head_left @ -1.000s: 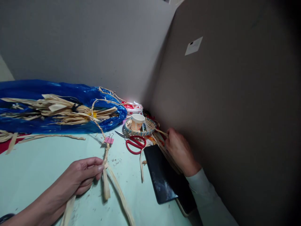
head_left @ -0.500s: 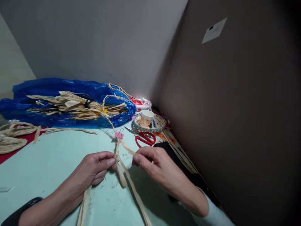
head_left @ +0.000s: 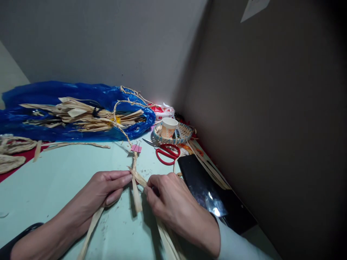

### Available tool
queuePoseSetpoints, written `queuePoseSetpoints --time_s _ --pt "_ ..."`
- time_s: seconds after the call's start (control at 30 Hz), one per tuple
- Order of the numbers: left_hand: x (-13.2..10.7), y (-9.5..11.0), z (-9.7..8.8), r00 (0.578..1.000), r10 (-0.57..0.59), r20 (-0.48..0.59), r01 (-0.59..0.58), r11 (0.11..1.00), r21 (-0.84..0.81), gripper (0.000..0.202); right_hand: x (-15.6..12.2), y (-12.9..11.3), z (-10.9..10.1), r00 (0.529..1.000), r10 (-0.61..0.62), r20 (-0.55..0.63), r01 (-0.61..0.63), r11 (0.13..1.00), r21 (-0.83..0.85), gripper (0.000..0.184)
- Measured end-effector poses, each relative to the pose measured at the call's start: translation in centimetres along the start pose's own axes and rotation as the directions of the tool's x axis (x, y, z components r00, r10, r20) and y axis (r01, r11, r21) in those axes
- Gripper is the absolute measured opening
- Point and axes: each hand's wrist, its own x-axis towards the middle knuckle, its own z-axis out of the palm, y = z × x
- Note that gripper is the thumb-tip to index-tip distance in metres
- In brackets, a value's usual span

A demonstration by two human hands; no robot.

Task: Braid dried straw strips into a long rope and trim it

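My left hand (head_left: 104,187) pinches flat dried straw strips (head_left: 136,196) where they meet, just below a pink binder clip (head_left: 136,148) clamped on the twisted straw cord (head_left: 120,126). My right hand (head_left: 170,202) grips other strips of the same braid from the right, fingers closed on them, close beside the left. Loose strip ends trail toward me under both hands over the pale green table (head_left: 62,177).
Red-handled scissors (head_left: 166,153) lie behind my right hand. A small woven basket (head_left: 187,133) holds a paper cup (head_left: 168,127). A black slab (head_left: 206,187) lies along the brown wall at right. A blue plastic bag (head_left: 48,95) with a straw bundle (head_left: 81,115) fills the back left.
My right hand left the strips by the wall, came over to the braid and closed on strips next to my left hand. The left hand kept its pinch.
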Motion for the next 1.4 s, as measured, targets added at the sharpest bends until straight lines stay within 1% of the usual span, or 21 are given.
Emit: queuePoseSetpoints --time_s 0.07,0.13,0.3,0.5,0.6,0.73,0.8,0.87,0.9,0.93,1.0,1.03,1.13,1.17,1.23,1.33,1.4 --pt "-0.1 0.1 0.1 1.000 -0.013 -0.013 0.013 1.000 0.027 0.030 0.0 0.0 0.2 1.000 0.008 -0.006 -0.009 0.999 -0.039 0.029" --pt "-0.1 0.1 0.1 1.000 -0.001 -0.027 0.002 0.998 0.058 0.032 0.0 -0.1 0.4 1.000 0.008 -0.013 -0.009 0.998 -0.058 0.028" --pt "0.4 -0.3 -0.1 0.999 0.008 -0.040 -0.004 0.995 0.096 0.038 -0.4 -0.5 0.6 1.000 -0.019 0.009 0.020 0.998 -0.053 0.026" --pt "0.4 -0.4 -0.1 0.997 0.021 -0.076 -0.014 0.996 0.093 0.038 -0.8 -0.6 1.2 0.997 -0.075 -0.010 0.074 0.994 -0.085 0.024" --pt "0.3 -0.4 0.1 0.995 0.009 -0.100 0.000 0.996 0.090 0.039 -0.7 -0.5 1.5 0.995 -0.095 -0.003 0.094 0.989 -0.114 0.024" --pt "0.3 -0.4 0.4 0.992 0.036 -0.125 -0.025 0.995 0.094 0.037 -0.8 -0.6 1.4 0.992 -0.129 0.013 0.130 0.985 -0.115 0.020" --pt "0.4 -0.4 0.5 0.993 0.045 -0.111 -0.037 0.996 0.076 0.035 -0.8 -0.7 1.0 0.990 -0.140 0.037 0.142 0.985 -0.095 0.019" --pt "0.3 -0.4 0.6 0.995 0.048 -0.089 -0.045 0.998 0.035 0.034 -0.6 -0.6 0.5 0.991 -0.125 0.055 0.127 0.991 -0.045 0.019" --pt "0.3 -0.4 0.6 0.996 0.050 -0.078 -0.048 0.999 0.017 0.034 -0.5 -0.4 0.3 0.993 -0.109 0.032 0.110 0.994 -0.014 0.018" --pt "0.2 -0.3 0.6 0.996 0.050 -0.070 -0.051 0.999 0.000 0.033 -0.3 -0.2 0.2 0.996 -0.092 -0.015 0.092 0.996 0.018 0.017" --pt "0.2 -0.2 0.6 0.996 0.054 -0.067 -0.055 0.998 -0.022 0.032 0.2 0.4 0.1 0.993 -0.079 -0.088 0.087 0.992 0.091 0.016" --pt "0.1 -0.1 0.6 0.996 0.055 -0.066 -0.056 0.998 -0.021 0.031 0.5 0.7 0.2 0.992 -0.090 -0.088 0.101 0.987 0.127 0.016" --pt "0.1 0.1 0.7 0.996 0.057 -0.066 -0.056 0.998 0.011 0.031 1.1 1.5 0.7 0.988 -0.152 -0.003 0.149 0.966 0.213 0.016" --pt "0.1 0.2 0.7 0.996 0.059 -0.070 -0.057 0.998 0.025 0.032 1.2 1.6 0.8 0.986 -0.164 0.002 0.159 0.960 0.229 0.018" --pt "0.1 0.2 1.0 0.991 0.081 -0.109 -0.074 0.995 0.064 0.033 1.3 1.6 0.8 0.987 -0.159 -0.023 0.159 0.956 0.245 0.020" --pt "0.2 -0.1 1.4 0.974 0.137 -0.179 -0.114 0.984 0.136 0.032 1.2 1.3 0.7 0.990 -0.139 -0.020 0.139 0.950 0.279 0.024" --pt "0.2 -0.3 1.7 0.966 0.163 -0.200 -0.130 0.977 0.167 0.029 1.0 0.9 0.8 0.990 -0.140 -0.020 0.140 0.946 0.293 0.026"
